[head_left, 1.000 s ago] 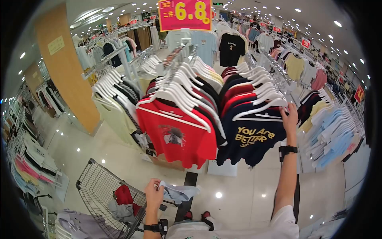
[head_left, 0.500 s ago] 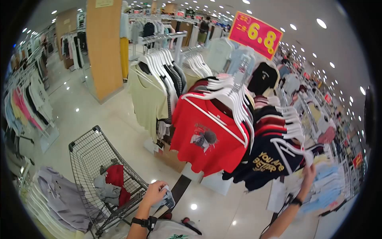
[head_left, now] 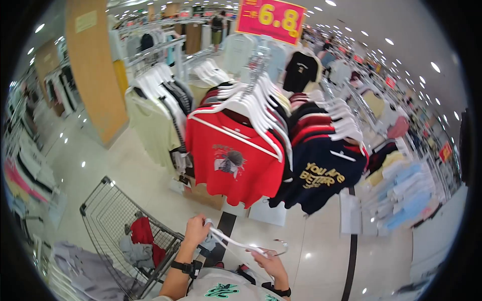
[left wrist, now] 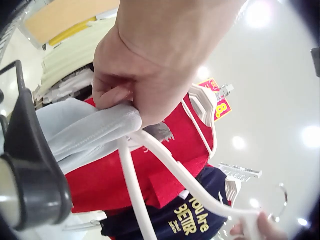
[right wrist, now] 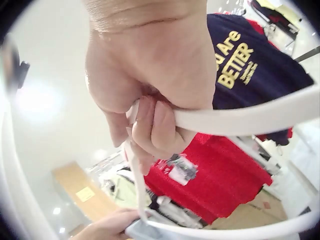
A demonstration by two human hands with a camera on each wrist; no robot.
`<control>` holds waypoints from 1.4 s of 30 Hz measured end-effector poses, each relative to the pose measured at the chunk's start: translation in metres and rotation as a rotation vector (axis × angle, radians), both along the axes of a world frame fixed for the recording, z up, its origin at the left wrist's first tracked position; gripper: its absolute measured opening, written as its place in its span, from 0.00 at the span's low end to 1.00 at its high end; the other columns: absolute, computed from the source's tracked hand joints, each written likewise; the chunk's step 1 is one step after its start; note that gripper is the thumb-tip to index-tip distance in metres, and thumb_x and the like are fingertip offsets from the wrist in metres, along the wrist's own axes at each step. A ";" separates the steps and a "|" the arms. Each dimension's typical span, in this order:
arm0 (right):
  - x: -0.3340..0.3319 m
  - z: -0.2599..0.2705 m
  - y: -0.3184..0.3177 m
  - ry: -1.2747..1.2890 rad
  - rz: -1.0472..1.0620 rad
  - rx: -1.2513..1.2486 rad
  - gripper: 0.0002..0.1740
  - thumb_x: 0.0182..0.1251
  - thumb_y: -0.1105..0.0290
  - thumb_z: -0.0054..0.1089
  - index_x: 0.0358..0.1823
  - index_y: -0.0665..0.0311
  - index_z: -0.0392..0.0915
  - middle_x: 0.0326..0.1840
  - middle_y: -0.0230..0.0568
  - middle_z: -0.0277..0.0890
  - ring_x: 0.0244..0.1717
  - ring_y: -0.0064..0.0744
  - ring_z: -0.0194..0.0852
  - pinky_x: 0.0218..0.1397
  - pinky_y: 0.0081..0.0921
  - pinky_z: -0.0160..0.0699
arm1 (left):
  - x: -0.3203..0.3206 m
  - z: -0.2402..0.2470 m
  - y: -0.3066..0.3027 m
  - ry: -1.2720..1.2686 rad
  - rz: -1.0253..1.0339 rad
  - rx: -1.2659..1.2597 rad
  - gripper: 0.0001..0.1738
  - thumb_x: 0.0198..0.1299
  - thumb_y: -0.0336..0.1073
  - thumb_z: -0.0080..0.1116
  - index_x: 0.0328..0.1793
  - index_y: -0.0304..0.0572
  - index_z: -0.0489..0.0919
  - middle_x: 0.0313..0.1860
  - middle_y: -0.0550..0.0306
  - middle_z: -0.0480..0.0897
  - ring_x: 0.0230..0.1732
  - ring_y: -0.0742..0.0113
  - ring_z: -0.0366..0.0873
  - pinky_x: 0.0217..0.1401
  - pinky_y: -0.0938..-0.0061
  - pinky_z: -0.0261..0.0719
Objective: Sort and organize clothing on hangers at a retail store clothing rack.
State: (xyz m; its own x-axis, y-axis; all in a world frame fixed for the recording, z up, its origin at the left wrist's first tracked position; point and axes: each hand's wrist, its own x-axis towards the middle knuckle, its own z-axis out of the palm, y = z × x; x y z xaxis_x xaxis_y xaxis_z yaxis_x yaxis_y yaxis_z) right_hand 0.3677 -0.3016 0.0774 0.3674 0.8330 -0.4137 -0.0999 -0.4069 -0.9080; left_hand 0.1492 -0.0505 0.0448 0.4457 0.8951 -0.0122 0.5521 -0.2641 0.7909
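Note:
In front of the body, my right hand (head_left: 270, 263) grips a white clothes hanger (head_left: 233, 242) close to its metal hook (left wrist: 284, 200). The hanger carries no garment on its arms, and one end reaches across to my left hand (head_left: 197, 231). That hand pinches a bunched light blue garment (left wrist: 85, 130) between thumb and fingers, and the hanger's end lies right at the fold of cloth. Ahead on the rack hang a red T-shirt (head_left: 241, 165) with a printed picture and a navy T-shirt (head_left: 326, 170) with yellow lettering.
A wire shopping cart (head_left: 150, 211) stands at the left with a red garment (head_left: 142, 232) and a grey garment (head_left: 135, 252) inside. Lilac clothing (head_left: 85, 268) hangs beside it. A price sign (head_left: 271, 20) tops the rack; a wooden pillar (head_left: 95, 75) rises behind, left.
My right hand has left the rack by the navy T-shirt and brought a white hanger down to my left hand. The head view swung left, then partly back.

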 end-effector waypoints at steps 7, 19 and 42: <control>-0.024 0.004 0.032 -0.332 0.035 0.079 0.16 0.74 0.58 0.67 0.53 0.59 0.89 0.33 0.32 0.83 0.36 0.24 0.75 0.50 0.27 0.77 | 0.046 0.015 -0.007 0.024 -0.230 0.035 0.09 0.57 0.32 0.67 0.39 0.35 0.81 0.28 0.44 0.82 0.34 0.41 0.83 0.40 0.55 0.80; -0.022 0.016 0.034 0.084 -0.124 0.172 0.13 0.70 0.65 0.71 0.51 0.64 0.90 0.36 0.26 0.83 0.33 0.18 0.73 0.39 0.19 0.73 | 0.027 0.079 -0.059 -0.150 -0.574 0.143 0.15 0.64 0.32 0.64 0.56 0.40 0.82 0.51 0.51 0.79 0.52 0.44 0.81 0.52 0.56 0.81; 0.099 -0.134 -0.052 -0.340 0.779 -0.875 0.47 0.61 0.22 0.54 0.49 0.62 0.90 0.48 0.43 0.90 0.46 0.38 0.87 0.59 0.33 0.81 | 0.003 0.074 -0.038 -0.042 -0.543 0.123 0.16 0.64 0.47 0.69 0.46 0.44 0.81 0.35 0.49 0.84 0.37 0.45 0.82 0.39 0.60 0.78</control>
